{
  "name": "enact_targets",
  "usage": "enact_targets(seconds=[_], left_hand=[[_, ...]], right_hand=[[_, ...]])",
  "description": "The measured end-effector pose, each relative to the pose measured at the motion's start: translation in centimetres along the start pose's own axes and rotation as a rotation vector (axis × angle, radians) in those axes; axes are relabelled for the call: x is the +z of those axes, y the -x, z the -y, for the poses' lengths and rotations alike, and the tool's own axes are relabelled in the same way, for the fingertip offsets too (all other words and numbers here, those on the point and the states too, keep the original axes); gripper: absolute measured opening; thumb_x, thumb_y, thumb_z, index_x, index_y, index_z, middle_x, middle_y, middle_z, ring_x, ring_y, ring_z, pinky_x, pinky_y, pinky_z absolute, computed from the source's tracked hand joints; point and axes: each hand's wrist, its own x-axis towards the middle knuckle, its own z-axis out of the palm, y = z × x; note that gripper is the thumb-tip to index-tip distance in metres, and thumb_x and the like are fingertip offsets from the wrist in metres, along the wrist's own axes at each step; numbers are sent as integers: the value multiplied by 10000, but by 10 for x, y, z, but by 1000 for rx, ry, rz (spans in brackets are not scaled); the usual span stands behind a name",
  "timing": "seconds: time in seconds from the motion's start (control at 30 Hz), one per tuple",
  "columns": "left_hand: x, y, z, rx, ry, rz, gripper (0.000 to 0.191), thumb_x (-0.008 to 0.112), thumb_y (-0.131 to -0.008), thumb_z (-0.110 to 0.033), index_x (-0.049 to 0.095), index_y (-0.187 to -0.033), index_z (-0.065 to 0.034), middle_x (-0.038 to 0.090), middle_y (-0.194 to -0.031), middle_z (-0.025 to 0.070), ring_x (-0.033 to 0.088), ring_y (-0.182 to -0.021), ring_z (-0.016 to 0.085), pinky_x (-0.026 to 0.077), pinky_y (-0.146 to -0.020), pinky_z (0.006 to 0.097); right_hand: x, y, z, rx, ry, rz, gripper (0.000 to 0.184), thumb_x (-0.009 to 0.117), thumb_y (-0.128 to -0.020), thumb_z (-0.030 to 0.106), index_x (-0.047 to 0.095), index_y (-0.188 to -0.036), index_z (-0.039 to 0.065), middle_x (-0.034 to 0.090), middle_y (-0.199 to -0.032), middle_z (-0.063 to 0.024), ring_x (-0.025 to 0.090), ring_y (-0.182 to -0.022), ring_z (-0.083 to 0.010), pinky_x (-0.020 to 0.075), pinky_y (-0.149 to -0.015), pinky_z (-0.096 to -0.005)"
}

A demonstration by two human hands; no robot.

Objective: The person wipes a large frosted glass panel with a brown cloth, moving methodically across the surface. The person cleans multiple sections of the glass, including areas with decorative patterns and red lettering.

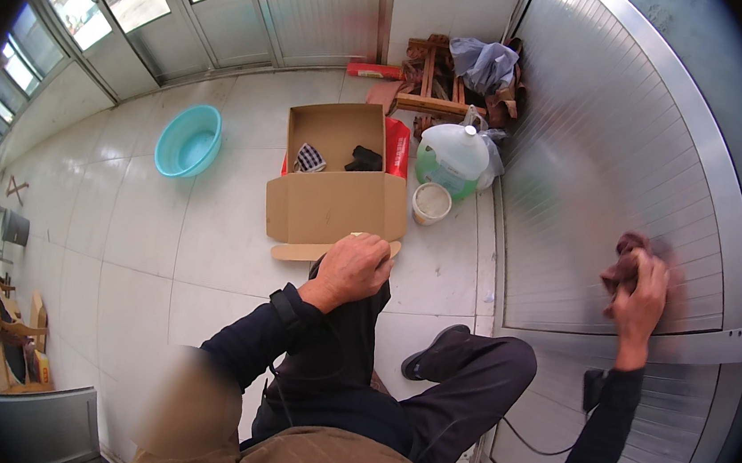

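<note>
My right hand [643, 291] grips a crumpled reddish-brown cloth [623, 272] at the ribbed metal panel [590, 185] on my right. A blurred reflection of hand and cloth shows in its shiny surface. Curled into a loose fist, my left hand [353, 266] rests on my left knee, with no held object visible; its palm side is hidden. Beyond that knee an opened cardboard box [338, 121] lies on the floor, its lid flap [340, 205] folded out towards me. Inside are a checked cloth item [309, 159] and a black item [364, 159].
A white tub [432, 204] and a large jug of green liquid [451, 159] stand beside the panel. Behind them sit wooden frame pieces [430, 70] and a plastic bag [484, 65]. A turquoise basin [189, 142] is left on the tiled floor. A cable [537, 450] hangs by my right forearm.
</note>
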Motion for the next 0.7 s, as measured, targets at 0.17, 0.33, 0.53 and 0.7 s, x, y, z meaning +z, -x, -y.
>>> enact_targets(seconds=[0.17,0.33,0.53,0.7], left_hand=[[2,3,-4,19,-47,-18,156,705,-876,-193,623,-824,-72,639,-824,125,649,-853,342,508,-762,464],[6,4,-7,31,-87,-33,144,720,-875,-184,649,-827,-68,657,-843,113,660,-869,332,525,-760,452],[7,5,-13,40,-115,-35,158,696,-881,-205,646,-823,-66,670,-848,126,665,-870,346,522,-771,470],[4,11,-18,41,-119,-58,165,681,-881,-205,640,-813,-59,669,-841,144,664,-863,359,520,-772,487]], right_hand=[[-15,93,21,171,-55,-66,590,762,-728,-50,639,-1290,82,619,-1246,-158,586,-1166,-401,465,-1014,-499],[-33,169,27,420,-107,-135,571,773,-762,-62,637,-1300,68,609,-1226,-148,590,-1163,-392,476,-1007,-477],[-36,198,48,565,-286,-164,520,763,-814,-58,627,-1305,49,604,-1184,-130,609,-1146,-338,483,-1003,-428],[-20,170,67,701,-790,-227,436,717,-904,-22,610,-1325,10,637,-1260,-107,607,-1177,-237,454,-1061,-366]])
